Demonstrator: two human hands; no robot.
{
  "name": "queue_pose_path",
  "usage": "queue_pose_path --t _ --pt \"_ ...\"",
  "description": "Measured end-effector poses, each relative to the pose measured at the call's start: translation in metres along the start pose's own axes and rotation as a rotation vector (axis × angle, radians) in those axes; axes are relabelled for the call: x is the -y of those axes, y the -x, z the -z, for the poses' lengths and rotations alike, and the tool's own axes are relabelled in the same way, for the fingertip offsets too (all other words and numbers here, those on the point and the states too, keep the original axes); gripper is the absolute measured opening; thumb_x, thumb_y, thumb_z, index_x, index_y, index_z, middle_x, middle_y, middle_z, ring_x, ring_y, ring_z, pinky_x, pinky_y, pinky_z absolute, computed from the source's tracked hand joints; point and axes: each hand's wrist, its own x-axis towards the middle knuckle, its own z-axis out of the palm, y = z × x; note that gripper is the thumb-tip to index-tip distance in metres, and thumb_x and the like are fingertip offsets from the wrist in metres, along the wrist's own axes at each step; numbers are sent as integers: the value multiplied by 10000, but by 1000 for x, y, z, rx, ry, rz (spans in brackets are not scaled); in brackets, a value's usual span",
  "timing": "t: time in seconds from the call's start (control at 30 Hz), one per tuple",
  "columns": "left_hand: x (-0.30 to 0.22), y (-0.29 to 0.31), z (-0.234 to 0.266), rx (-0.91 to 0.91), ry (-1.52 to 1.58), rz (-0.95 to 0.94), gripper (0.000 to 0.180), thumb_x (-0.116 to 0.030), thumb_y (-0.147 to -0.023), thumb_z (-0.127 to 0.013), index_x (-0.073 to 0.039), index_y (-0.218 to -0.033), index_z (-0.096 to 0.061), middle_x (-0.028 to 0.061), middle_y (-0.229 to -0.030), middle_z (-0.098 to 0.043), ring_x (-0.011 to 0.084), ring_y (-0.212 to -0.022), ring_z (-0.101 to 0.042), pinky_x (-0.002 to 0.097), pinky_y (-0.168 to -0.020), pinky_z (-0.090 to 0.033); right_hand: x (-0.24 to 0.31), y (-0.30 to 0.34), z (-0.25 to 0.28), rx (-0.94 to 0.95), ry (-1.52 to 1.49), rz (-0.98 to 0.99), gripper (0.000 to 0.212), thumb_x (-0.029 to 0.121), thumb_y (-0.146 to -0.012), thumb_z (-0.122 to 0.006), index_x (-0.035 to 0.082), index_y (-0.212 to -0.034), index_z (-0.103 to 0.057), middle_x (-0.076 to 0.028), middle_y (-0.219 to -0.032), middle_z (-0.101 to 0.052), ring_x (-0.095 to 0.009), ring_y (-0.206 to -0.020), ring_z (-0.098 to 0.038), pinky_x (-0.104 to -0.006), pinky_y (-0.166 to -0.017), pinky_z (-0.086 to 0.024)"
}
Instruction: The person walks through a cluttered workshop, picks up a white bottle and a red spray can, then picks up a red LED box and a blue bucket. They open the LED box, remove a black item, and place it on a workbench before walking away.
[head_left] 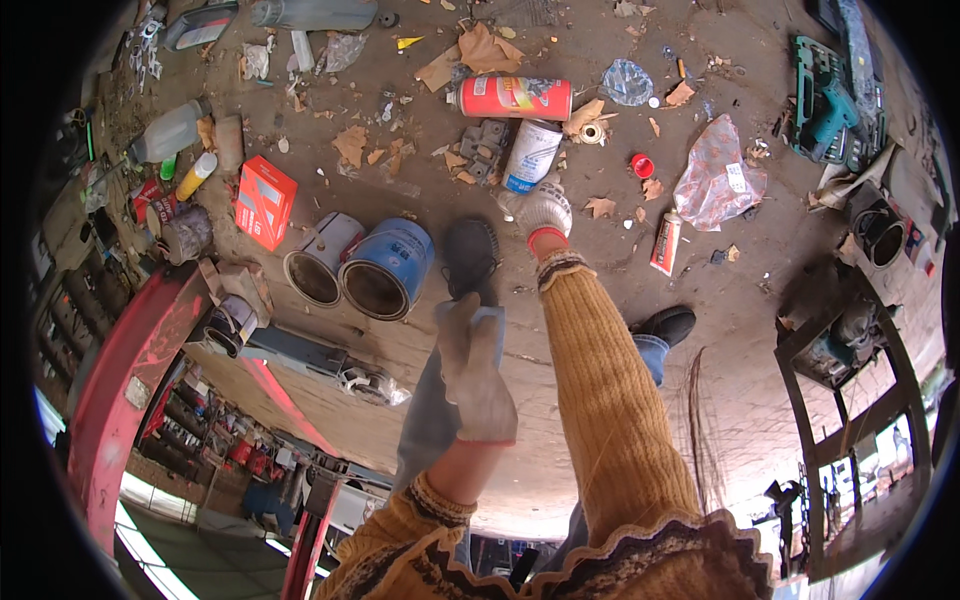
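My right hand [545, 210], in a pale knitted glove with a red cuff, is closed at the near end of a white and blue can [533, 155] lying on the ground. Its fingertips are partly hidden. Just beyond lies a red spray can [515, 98] on its side, against the white one. A dark, blocky metal part [482, 150] is left of them. My left hand [475, 375], gloved and blurred, hangs over my left leg with its fingers stretched out and nothing seen in them.
Left of my shoe stand a blue tin [388, 270], a silver tin [322, 260] and a red box [265, 203]. On the right lie a red and white tube [665, 243], a crumpled plastic bag [715, 175] and a green tool case [825, 110]. A red metal beam [130, 370] rises at left.
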Motion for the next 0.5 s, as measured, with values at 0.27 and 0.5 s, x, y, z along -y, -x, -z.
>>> queue_pose_path --t 0.27,0.5 --pt "14 20 -2 63 -100 84 463 -125 -933 -687 -11 -1357 -540 89 -1334 -505 162 -1227 -436 311 -1054 -377 -79 62 78 -20 -641 306 819 392 -810 -780 -17 -1421 -419 -172 -1254 -661 -253 -1091 -673 -376 -958 -533" --pt "6 21 -14 169 -80 312 608 -128 -911 -734 11 -1438 -463 110 -1338 -514 190 -1194 -497 320 -1030 -414 -171 111 80 210 -825 -313 566 284 -905 -663 -14 -1368 -532 -128 -1110 -680 -183 -882 -679 -323 -696 -538"
